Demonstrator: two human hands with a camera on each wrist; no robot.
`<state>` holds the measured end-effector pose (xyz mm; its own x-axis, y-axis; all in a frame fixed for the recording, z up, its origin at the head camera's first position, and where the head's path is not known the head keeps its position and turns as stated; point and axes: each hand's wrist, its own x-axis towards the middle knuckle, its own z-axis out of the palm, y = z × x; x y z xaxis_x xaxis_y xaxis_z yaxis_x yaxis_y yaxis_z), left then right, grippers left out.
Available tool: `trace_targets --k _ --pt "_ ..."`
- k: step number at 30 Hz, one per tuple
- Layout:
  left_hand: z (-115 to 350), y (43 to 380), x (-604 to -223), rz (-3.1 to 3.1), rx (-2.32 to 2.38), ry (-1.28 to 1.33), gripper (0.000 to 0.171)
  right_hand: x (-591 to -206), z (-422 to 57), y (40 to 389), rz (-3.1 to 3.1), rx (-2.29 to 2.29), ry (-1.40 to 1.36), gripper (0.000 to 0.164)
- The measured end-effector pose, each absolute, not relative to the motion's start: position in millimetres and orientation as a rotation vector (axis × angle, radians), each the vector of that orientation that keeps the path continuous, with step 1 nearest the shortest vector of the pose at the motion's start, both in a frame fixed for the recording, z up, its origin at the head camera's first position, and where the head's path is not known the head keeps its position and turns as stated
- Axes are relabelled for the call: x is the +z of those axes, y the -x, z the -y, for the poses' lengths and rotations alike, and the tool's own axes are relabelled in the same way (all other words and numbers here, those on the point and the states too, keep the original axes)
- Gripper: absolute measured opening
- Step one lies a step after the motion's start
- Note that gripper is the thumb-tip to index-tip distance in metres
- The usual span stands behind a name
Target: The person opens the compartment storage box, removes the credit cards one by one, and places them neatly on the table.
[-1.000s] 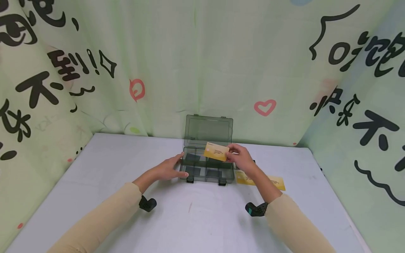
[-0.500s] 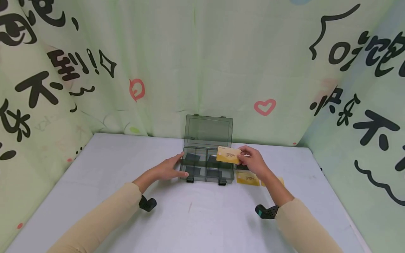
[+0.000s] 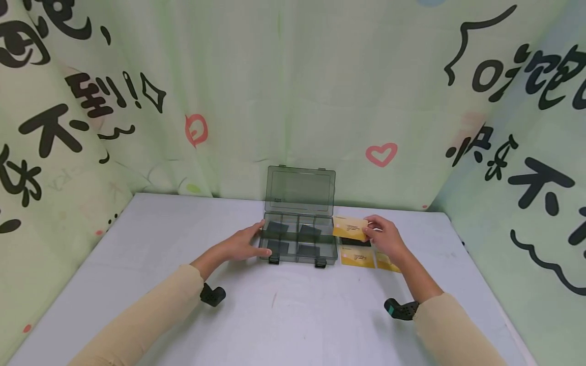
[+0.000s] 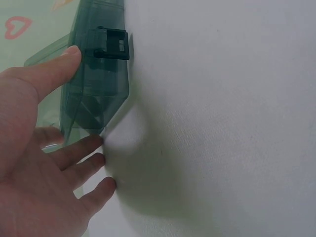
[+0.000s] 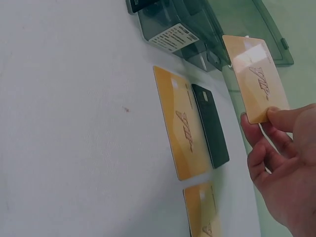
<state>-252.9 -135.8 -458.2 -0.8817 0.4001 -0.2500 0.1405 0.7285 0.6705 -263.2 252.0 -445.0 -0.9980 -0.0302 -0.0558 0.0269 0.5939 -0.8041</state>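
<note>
A smoky grey plastic compartment box [image 3: 298, 236] lies on the table with its lid [image 3: 299, 190] raised at the back. Fingers spread, my left hand [image 3: 242, 243] rests against the box's left end. Its thumb lies along the front rim in the left wrist view. Just right of the box, my right hand [image 3: 386, 235] pinches a yellow VIP card [image 5: 257, 74] by its right edge between thumb and fingers. The card is raised above the table and partly overlaps a black card [image 5: 211, 126] in the head view. Dark flat pieces [image 3: 309, 249] sit inside the box's compartments.
Below the black card lies a yellow card [image 5: 180, 123], and another yellow card [image 3: 386, 261] is beside it, partly covered by my right wrist in the head view. Dark latches [image 3: 273, 259] jut from the box front. A pale green printed curtain [image 3: 238, 101] surrounds the white table [image 3: 192, 315].
My right hand has moved right with the yellow card, from over the box to beside it. My left hand stays on the box.
</note>
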Motion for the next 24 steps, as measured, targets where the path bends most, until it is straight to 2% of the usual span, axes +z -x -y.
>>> trace_targets --k 24 --pt "136 253 -460 -2.552 0.936 -0.406 0.091 -464 -315 256 -2.793 -1.257 -0.256 0.037"
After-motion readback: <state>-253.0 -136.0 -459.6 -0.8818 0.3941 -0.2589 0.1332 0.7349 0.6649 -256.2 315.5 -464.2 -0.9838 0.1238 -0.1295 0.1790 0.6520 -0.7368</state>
